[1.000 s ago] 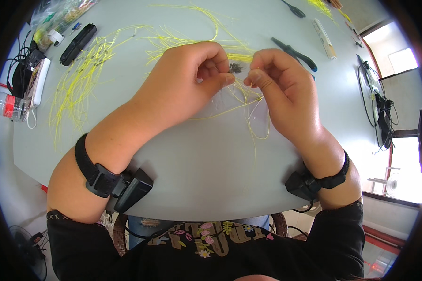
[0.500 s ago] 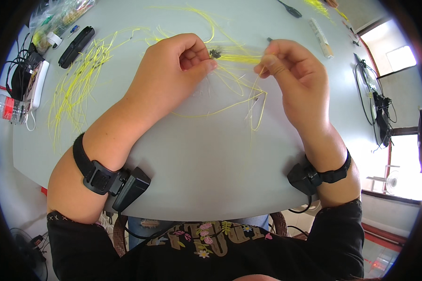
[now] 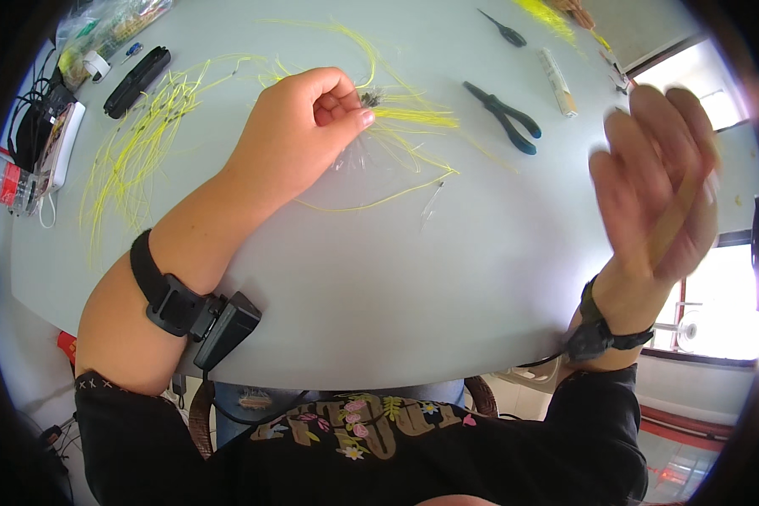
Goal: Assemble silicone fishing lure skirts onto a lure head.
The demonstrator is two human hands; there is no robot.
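Pinched between the thumb and fingers of my left hand (image 3: 320, 114) is a bundle of thin yellow lines (image 3: 417, 116), with a dark cluster (image 3: 369, 99) at its gathered end. The strands fan out to the right over the grey table, and fine clear threads hang below my fingertips. Away from the bundle, my right hand (image 3: 658, 181) is raised over the table's right side. Motion smears its fingers, so whether they hold a strand is unclear. A pair of pliers (image 3: 496, 104) with dark, blue-tipped handles lies between my hands.
Loose yellow lines (image 3: 148, 139) spread over the left of the table (image 3: 379, 287). Beyond them sit a black case (image 3: 137, 82) and a clear plastic bag (image 3: 114, 29). A long white box (image 3: 558, 83) and a small dark tool (image 3: 511, 35) lie at the far right.
My right hand has left the yellow lines and swung right, uncovering the pliers. My left hand keeps its pinch on the bundle, nearly in place.
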